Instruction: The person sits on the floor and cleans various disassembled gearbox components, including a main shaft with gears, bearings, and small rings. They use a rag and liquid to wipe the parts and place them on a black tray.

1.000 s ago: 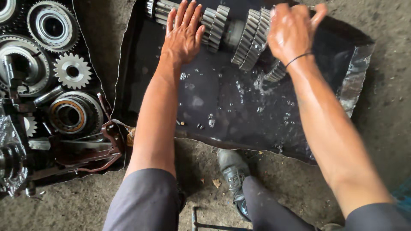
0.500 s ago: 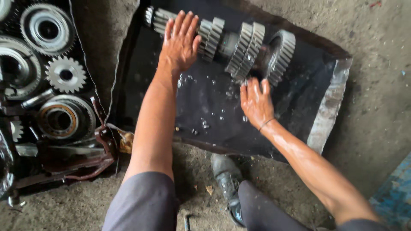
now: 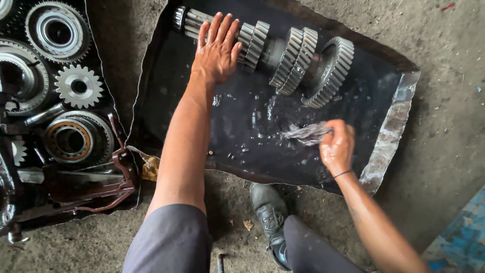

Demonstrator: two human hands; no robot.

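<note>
Head view — left hand (image 3: pixel 218 50) flat, fingers spread, on grey steel toothed gear shaft (image 3: pixel 283 58); right hand (image 3: pixel 337 147) fisted around wet blurred rag (image 3: pixel 305 134) over black oily metal tray (image 3: pixel 394 131).

No package, label, sign or screen shows anywhere in the view — not among the metal parts on the dark sheets, nor on the bare concrete floor around them — so there is nothing of that kind to place or describe.
</note>
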